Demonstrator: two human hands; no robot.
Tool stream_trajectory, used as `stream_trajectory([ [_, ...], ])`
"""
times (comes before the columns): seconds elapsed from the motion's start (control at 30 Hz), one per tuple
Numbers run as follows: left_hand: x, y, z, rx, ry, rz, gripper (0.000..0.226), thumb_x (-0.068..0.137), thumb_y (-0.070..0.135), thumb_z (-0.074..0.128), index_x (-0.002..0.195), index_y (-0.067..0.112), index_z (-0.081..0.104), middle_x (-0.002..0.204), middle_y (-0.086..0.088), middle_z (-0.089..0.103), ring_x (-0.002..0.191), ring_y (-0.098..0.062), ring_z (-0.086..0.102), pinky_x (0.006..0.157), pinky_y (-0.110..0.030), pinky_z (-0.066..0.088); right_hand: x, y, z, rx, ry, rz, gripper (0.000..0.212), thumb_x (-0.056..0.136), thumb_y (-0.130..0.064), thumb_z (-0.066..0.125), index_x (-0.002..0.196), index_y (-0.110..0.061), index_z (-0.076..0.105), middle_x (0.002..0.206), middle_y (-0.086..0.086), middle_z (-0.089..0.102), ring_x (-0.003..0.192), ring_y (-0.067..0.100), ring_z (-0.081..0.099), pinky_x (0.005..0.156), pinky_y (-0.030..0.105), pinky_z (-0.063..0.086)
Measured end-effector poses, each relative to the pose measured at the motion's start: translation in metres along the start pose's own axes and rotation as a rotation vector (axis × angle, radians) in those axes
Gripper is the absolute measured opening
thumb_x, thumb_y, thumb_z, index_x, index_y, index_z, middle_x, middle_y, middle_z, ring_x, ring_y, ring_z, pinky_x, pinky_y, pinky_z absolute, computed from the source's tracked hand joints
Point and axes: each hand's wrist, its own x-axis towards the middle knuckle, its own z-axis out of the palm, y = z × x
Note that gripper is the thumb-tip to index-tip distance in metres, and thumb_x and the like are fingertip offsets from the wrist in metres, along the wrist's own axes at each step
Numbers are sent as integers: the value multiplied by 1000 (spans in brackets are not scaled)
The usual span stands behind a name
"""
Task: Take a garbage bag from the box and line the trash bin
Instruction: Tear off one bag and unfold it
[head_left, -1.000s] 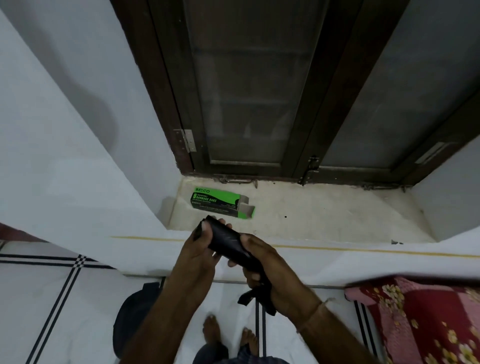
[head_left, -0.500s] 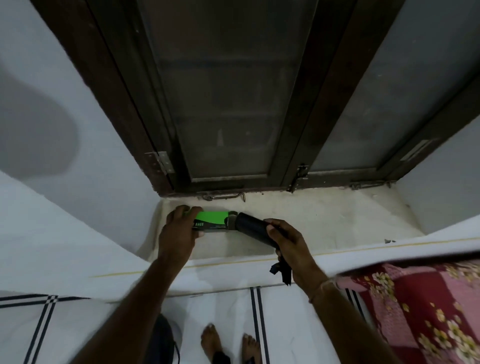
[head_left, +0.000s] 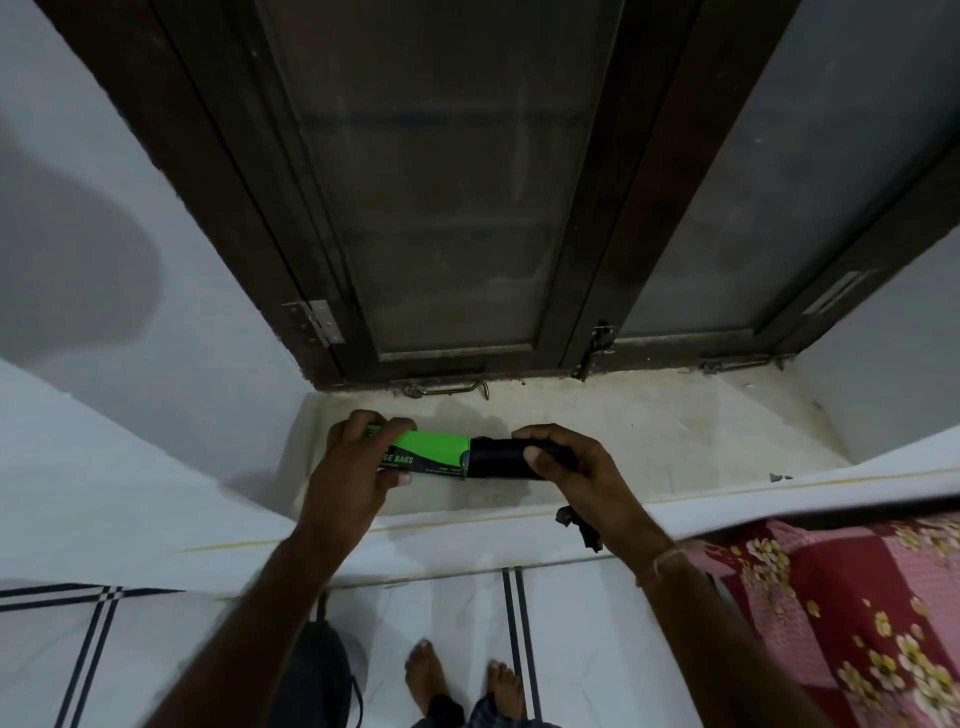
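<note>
A dark wooden window frame (head_left: 587, 260) with frosted panes stands above a pale stone sill (head_left: 649, 431). A metal hinge (head_left: 318, 322) is fixed at its lower left. A red floral cloth (head_left: 852, 613) lies at lower right. White floor tiles (head_left: 441, 613) carry dark stripes.

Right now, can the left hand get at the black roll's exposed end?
Probably not: the left hand grips the green box, and the right hand already wraps the black roll.
</note>
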Motion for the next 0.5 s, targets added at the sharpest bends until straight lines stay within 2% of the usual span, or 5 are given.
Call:
stream_trajectory([
  [0.07,-6,3,-2,4,-9,-16,58,77,11,85,130,23,65,126,-9,54,118,-33,49,80,-46,59,-3,3,0,16,-9,-39,22,100,-21,66,120,-28,74,109,-5,75,78,22,66,52,25,52],
  [0.13,-11,8,-4,28,-14,-24,58,77,10,84,130,24,66,126,-8,54,120,-32,48,80,-46,60,-5,5,1,-72,-25,-158,25,98,-15,68,120,-23,75,107,-8,75,83,7,68,69,17,54],
  [0.27,-23,16,-4,38,-30,-45,58,77,9,84,130,23,66,124,-9,53,118,-31,47,82,-45,58,-7,15,2,-238,-22,-318,29,94,-18,70,121,-25,75,108,-5,73,103,13,69,92,26,54],
  [0.4,-35,17,-2,-21,-19,-101,58,77,12,84,130,25,64,117,-4,52,110,-25,46,84,-45,55,-17,10,4,37,-17,-76,22,98,-15,67,116,-23,77,109,-2,75,87,9,67,59,26,54],
  [0.5,-42,20,-2,-68,-4,-101,58,78,15,83,132,27,63,114,2,48,108,-21,43,84,-39,49,-19,9,-1,249,-11,119,19,101,-16,63,115,-15,77,85,0,67,56,5,52,46,20,42],
])
